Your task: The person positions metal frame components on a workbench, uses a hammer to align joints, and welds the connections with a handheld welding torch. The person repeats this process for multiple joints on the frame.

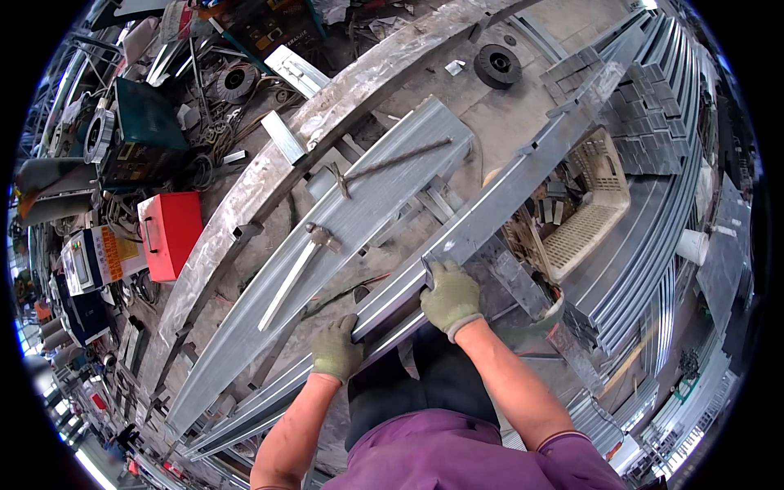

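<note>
A long grey metal channel [482, 214] runs diagonally in front of me, from lower left to upper right. My left hand [337, 349], in an olive work glove, has its fingers wrapped over the channel's edge. Farther right, my right hand [451, 300], gloved alike, grips the same channel; a small dark edge shows by its fingertips, and I cannot tell whether it is a separate piece. Beyond the channel lies a wide, flat metal beam [367, 196]. On it rest a hammer [292, 282] with a pale handle and a thin twisted rod [398, 161] with a short crosspiece.
A scuffed steel beam [245, 192] crosses farther back. Left of it stand a red metal box [171, 237] and a dark green machine [143, 126]. A cream plastic basket [608, 196] holds metal pieces on the right, beside stacked long metal profiles [674, 204]. A black spool [496, 67] lies beyond.
</note>
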`<state>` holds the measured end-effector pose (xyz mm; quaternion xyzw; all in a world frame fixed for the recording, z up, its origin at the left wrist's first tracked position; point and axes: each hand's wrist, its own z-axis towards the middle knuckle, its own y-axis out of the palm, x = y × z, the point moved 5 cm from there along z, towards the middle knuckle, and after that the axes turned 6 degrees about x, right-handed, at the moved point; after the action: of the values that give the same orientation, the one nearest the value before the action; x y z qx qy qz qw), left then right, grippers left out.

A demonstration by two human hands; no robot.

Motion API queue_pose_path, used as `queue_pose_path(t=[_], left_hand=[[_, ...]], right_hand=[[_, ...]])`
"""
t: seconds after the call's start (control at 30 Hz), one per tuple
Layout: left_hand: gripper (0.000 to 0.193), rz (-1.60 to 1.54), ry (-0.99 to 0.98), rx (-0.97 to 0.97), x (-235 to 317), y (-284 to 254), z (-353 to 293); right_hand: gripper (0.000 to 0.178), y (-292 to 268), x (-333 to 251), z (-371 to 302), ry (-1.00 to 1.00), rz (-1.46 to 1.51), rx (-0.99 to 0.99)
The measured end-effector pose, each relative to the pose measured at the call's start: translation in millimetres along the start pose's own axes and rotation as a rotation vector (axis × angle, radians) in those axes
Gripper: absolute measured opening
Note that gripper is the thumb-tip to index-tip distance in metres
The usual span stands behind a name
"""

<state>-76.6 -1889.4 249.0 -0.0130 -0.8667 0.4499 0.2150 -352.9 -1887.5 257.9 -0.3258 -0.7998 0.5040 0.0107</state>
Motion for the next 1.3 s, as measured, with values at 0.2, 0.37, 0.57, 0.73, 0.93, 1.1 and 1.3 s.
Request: queue_pose_path(t=[0.2, 0.37, 0.57, 0.73, 0.93, 1.1, 1.3], left_hand=[[0.055, 0.005, -0.037, -0.074, -2, -6, 1], [0.052, 0.089, 0.0, 0.029, 11, -8, -8], [0.056, 0.014, -0.063, -0.091, 1, -4, 5], [0.054, 0.008, -0.068, -0.08, 0, -1, 5], [0.05, 0.04, -0.07, -0.082, 8, -3, 10], [0.05, 0.04, -0.076, -0.082, 12, -4, 14], [0.066, 0.04, 0.01, 0.063, 19, -8, 12]], right_hand=[[0.044, 8, 6, -4, 0.042, 0.043, 0.123], [0.042, 6, 6, -9, 0.028, 0.028, 0.139], [0.04, 6, -4, 0, 0.098, -0.05, 0.048], [0.042, -2, -8, 2, 0.073, -0.038, -0.048], [0.049, 12, 5, 9, 0.018, 0.037, -0.038], [0.064, -18, 15, 2, -0.08, 0.348, -0.048], [0.061, -6, 63, -79, 0.263, 0.762, 0.098]])
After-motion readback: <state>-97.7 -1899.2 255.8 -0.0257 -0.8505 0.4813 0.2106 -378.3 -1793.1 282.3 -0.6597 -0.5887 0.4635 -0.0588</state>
